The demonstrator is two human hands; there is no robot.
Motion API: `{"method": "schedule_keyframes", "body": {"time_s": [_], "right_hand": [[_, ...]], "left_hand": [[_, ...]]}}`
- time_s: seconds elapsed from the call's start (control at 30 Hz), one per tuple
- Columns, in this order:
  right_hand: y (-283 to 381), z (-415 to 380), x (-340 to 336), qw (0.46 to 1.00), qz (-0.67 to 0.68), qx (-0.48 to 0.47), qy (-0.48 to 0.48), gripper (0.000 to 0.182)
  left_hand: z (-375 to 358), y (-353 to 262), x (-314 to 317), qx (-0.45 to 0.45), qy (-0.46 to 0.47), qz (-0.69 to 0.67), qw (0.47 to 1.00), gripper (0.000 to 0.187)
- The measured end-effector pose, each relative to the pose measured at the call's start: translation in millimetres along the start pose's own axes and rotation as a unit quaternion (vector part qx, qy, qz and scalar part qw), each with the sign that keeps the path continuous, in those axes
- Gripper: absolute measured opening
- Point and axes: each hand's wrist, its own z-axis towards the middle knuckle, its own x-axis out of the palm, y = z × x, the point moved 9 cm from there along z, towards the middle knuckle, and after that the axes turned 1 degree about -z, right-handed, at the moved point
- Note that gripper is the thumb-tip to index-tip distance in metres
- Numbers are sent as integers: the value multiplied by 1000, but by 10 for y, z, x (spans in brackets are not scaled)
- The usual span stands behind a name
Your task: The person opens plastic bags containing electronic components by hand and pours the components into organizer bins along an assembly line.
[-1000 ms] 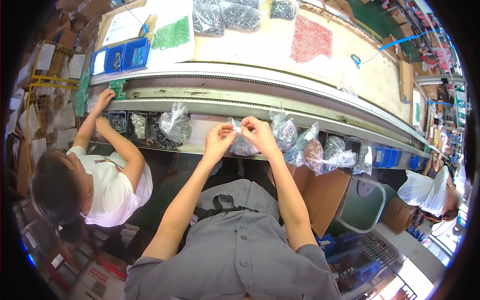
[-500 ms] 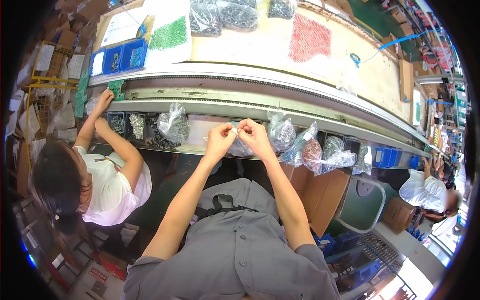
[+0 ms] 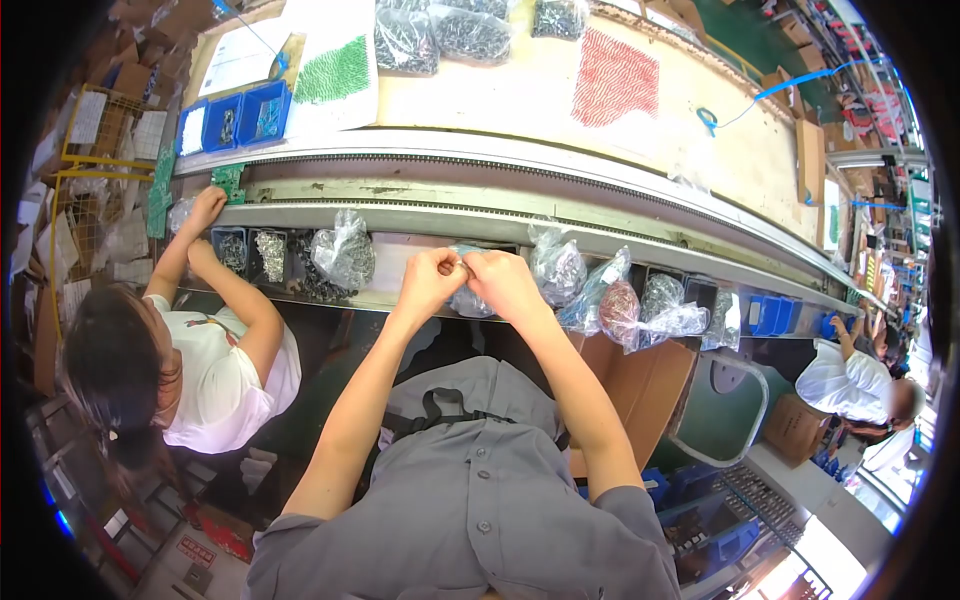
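Note:
My left hand (image 3: 431,281) and my right hand (image 3: 503,281) meet above the near ledge of the bench, fingers pinched together. Whatever sits between the fingertips is too small and covered to name. Partly hidden below them lies a clear plastic bag (image 3: 470,302). To the right of my right hand rests a clear bag of small dark parts (image 3: 558,272). On the other side, left of my left hand, stands another knotted clear bag (image 3: 343,252) by a heap of small black parts (image 3: 335,288).
At left a co-worker (image 3: 220,370) reaches to a green circuit board (image 3: 228,180) on the rail. Blue bins (image 3: 265,112), green parts (image 3: 335,72) and red parts (image 3: 615,78) lie across the conveyor (image 3: 430,190). A cardboard box (image 3: 635,390) stands below the ledge at right.
My right hand has turned so its back shows more, and its fingers have curled in against the left. The small white thing seen between my fingertips is now hidden.

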Motion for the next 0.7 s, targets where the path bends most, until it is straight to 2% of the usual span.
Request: {"method": "schedule_keyframes", "body": {"time_s": [0.07,0.13,0.27,0.33,0.37,0.4,0.47,0.7], "right_hand": [[9,-19,65,999,-29,-18,8,10],[67,-56,9,993,-35,-73,-82,11],[44,-67,11,986,-40,-100,-124,14],[40,-54,-17,985,-41,-81,-144,16],[65,-58,-22,985,-38,-89,-146,16],[72,-63,-17,985,-35,-91,-145,16],[107,-65,-19,982,-34,-113,-147,13],[141,-60,-10,981,-16,-130,-140,24]], "left_hand": [[7,-4,7,-7,4,-9,1000,15],[26,44,-11,-17,1,-15,1000,15],[-24,-43,-59,35,-52,-34,997,16],[-80,-108,-232,9,-125,106,986,20],[-62,16,-163,-35,-82,57,994,21],[-66,67,-163,-37,-85,57,994,21],[-50,300,14,-103,-11,-85,991,19],[-5,381,85,-56,-69,-133,987,14]]}}
